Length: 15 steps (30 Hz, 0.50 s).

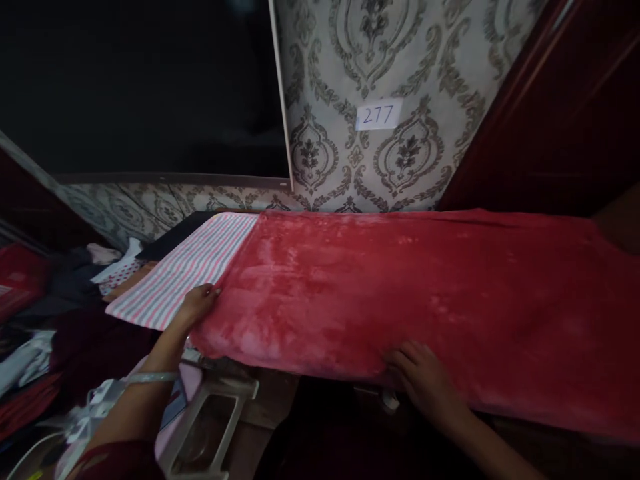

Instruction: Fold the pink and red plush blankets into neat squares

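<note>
A red plush blanket [350, 287] lies spread over a long surface along the wall, with its front edge hanging toward me. At the blanket's left edge, near the front corner, my left hand [199, 305] has its fingers closed on the cloth. My right hand [420, 377] is at the front edge, fingers bent and together on the fabric; its thumb is hidden. Beside the left hand, a striped cloth [195, 267] in pink, grey and white lies flat, meeting the blanket's left side.
A large dark television [150, 87] hangs above the left part. Patterned wallpaper carries a paper label [379, 115] reading 277. Heaped clothes [75, 280] lie at the left. Below stands a pale plastic stool [215, 427]. A dark red wooden panel [560, 133] rises at the right.
</note>
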### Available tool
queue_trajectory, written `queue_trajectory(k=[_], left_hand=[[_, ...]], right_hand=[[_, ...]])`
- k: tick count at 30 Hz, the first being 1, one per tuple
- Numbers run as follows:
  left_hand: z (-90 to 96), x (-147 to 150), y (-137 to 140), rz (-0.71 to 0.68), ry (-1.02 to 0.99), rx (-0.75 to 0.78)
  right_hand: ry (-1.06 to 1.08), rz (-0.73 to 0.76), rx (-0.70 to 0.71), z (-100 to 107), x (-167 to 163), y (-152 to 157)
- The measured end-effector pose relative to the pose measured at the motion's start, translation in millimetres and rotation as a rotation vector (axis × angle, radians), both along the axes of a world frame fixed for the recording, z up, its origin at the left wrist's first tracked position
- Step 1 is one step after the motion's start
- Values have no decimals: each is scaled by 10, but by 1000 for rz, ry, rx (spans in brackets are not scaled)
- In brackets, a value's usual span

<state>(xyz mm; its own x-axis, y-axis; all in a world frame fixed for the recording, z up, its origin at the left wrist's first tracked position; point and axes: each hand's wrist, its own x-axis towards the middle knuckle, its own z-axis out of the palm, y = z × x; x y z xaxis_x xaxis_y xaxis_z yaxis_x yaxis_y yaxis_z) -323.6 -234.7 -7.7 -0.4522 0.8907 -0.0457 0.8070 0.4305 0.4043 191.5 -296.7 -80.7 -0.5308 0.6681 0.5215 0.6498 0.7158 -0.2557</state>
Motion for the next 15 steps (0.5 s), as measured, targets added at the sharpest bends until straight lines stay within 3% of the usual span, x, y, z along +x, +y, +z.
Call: queue_trajectory(k=[6, 8, 11, 15], left_hand=[[283, -168, 52, -19, 48, 44], [350, -229, 61, -33, 47, 43], [303, -283, 59, -40, 75, 3], [129, -297, 51, -56, 118, -78]], right_hand=[[237, 32, -222, 560, -65, 73], [256, 57, -286, 661, -74, 65], [281, 115, -386, 550, -104, 43], [275, 130, -486, 156, -149, 18]])
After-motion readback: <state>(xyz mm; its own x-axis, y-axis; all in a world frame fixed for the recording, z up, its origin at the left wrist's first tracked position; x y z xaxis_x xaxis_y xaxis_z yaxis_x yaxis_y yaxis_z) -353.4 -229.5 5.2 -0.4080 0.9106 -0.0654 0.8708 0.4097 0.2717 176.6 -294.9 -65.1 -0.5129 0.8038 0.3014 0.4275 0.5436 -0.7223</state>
